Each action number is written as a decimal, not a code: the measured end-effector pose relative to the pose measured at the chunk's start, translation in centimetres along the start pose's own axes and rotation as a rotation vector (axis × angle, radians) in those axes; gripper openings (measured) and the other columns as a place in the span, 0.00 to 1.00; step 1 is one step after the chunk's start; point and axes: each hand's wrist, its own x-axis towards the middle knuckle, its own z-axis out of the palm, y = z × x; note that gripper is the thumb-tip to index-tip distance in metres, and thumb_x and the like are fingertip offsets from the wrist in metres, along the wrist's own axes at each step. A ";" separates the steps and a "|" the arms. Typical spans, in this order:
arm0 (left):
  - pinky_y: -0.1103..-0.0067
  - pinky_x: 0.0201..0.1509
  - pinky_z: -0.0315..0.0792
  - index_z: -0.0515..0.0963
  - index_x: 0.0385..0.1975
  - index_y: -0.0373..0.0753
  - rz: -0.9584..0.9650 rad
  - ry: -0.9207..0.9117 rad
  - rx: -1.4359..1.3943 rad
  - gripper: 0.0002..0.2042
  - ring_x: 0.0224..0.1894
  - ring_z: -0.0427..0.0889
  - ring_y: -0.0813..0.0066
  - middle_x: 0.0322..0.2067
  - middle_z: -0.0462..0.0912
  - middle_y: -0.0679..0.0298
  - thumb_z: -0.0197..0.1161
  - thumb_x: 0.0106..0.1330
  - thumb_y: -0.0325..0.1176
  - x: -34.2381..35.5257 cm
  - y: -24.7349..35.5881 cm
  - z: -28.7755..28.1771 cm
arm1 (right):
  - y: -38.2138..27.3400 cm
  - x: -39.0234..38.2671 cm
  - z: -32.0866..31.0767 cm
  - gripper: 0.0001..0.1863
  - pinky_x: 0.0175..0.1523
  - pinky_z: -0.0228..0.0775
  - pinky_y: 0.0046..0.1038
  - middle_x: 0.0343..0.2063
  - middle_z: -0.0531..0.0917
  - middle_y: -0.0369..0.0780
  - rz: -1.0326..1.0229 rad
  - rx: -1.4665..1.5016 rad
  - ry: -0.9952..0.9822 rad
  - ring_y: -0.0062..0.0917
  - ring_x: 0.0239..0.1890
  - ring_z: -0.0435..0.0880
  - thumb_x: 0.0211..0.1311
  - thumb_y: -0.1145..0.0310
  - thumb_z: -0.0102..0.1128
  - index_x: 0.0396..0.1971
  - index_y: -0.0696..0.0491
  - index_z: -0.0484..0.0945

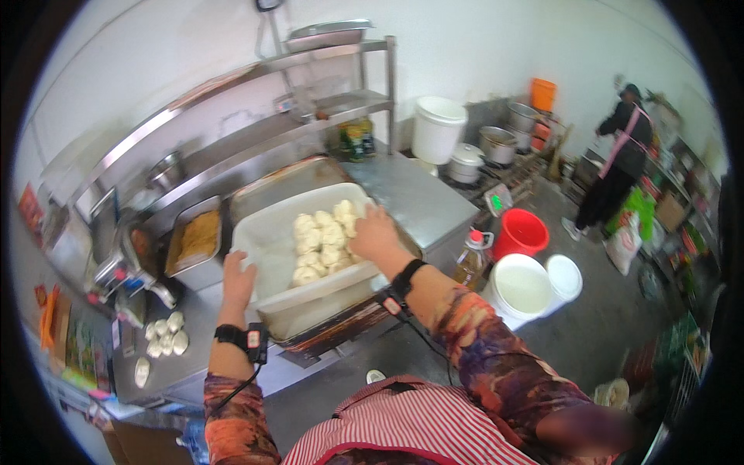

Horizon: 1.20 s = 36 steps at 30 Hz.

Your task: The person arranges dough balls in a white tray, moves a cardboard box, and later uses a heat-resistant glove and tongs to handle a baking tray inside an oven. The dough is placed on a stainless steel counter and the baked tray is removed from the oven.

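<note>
A white rectangular plastic tub rests tilted on a brown-stained metal baking tray. Pale, lumpy dough buns lie in rows across its right half, and its left part shows bare bottom. My left hand holds the tub's left end, thumb and fingers at the rim. At the opposite end, my right hand grips the right rim, fingers close beside the buns. Some of its fingertips are hard to make out against the dough. Several small dough pieces sit on the metal counter left of my left hand.
A deep metal pan of yellow-brown filling stands left of the tub, beneath a steel shelf. To the right are an oil bottle, red bucket and white bucket. Another person stands at the far right.
</note>
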 end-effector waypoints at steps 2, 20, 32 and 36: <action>0.67 0.69 0.52 0.72 0.48 0.35 0.005 0.000 0.006 0.19 0.66 0.59 0.51 0.57 0.69 0.48 0.60 0.57 0.33 0.1 -0.3 -0.1 | 0.0 0.1 0.1 0.24 0.65 0.53 0.47 0.64 0.61 0.51 0.006 0.018 -0.004 0.51 0.67 0.55 0.53 0.58 0.54 0.48 0.55 0.78; 0.68 0.69 0.52 0.72 0.48 0.34 -0.045 -0.031 -0.042 0.19 0.66 0.58 0.51 0.57 0.69 0.48 0.58 0.57 0.33 0.7 -1.3 0.0 | -0.4 -0.2 -0.8 0.22 0.67 0.48 0.49 0.66 0.57 0.53 0.043 0.101 -0.053 0.53 0.68 0.52 0.53 0.63 0.53 0.48 0.56 0.79; 0.68 0.68 0.52 0.72 0.48 0.34 -0.069 -0.033 -0.040 0.18 0.66 0.59 0.51 0.56 0.70 0.48 0.59 0.57 0.32 0.6 -0.4 -0.3 | -0.4 -0.3 -0.9 0.22 0.67 0.49 0.50 0.65 0.58 0.53 0.041 0.102 -0.038 0.52 0.67 0.52 0.54 0.64 0.53 0.47 0.57 0.79; 0.68 0.68 0.53 0.72 0.48 0.35 -0.067 -0.029 -0.045 0.18 0.66 0.59 0.51 0.56 0.70 0.48 0.59 0.57 0.32 0.5 -0.5 -0.3 | -0.4 -0.4 -1.1 0.22 0.67 0.48 0.50 0.65 0.57 0.54 0.036 0.112 -0.051 0.52 0.68 0.52 0.54 0.63 0.53 0.48 0.57 0.79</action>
